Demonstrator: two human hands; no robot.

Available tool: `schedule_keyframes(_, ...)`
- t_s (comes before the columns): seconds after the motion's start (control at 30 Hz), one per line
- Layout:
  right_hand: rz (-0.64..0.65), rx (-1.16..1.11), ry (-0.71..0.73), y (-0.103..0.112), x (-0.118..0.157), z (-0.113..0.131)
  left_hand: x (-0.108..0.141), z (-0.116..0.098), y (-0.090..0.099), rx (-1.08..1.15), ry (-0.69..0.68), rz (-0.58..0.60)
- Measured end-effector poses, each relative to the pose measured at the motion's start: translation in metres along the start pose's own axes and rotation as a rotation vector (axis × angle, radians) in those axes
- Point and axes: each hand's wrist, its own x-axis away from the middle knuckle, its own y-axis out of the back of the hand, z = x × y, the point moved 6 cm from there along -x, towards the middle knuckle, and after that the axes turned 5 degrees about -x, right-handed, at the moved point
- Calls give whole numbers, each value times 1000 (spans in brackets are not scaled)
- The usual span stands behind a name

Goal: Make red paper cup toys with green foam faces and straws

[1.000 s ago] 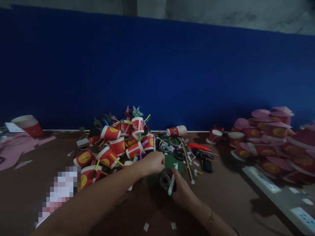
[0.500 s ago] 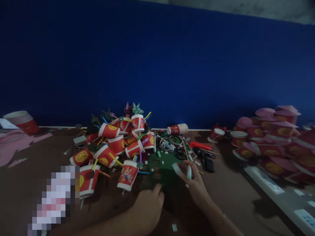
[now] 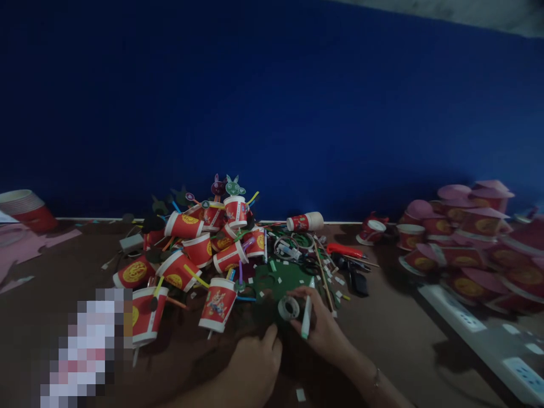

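Observation:
My right hand (image 3: 321,326) is closed around a white marker (image 3: 309,309) with a pale green end, which slants upward. Its fingertips also grip a roll of tape (image 3: 281,309), whose hole faces me. Just left of it, my left hand (image 3: 257,357) rests low with its fingers curled together; anything between them is hidden. Dark green paper (image 3: 289,277) lies beyond both hands, with small white scraps on it. Nearest my left hand stands a red paper cup (image 3: 218,305) with a rabbit print, upside down on a stick.
Red cups (image 3: 198,249) with straws are heaped at left centre. Scissors, wires and a red-handled tool (image 3: 344,250) lie behind my right hand. More cups with pink tops (image 3: 471,260) and a power strip (image 3: 459,317) are on the right. Pink paper (image 3: 19,249) lies far left.
My right hand has moved left and closer to my left hand, bringing the tape roll and marker along. The roll has turned so its hole shows. My left hand has barely moved.

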Motion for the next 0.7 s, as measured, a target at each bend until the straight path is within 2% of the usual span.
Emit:
schedule_keyframes(0.13, 69, 105, 41, -6, 0, 8, 0, 1, 0, 17, 17, 1)
schedule_keyframes(0.33, 94, 99, 25, -7, 0, 11, 1, 1, 3, 25, 12, -4)
schedule_keyframes(0.57, -85, 89, -5, 6, 1, -5, 1, 2, 3, 51, 15, 16)
schedule_keyframes(0.7, -91, 88, 18, 6, 2, -4, 1, 1, 0, 57, 8, 23)
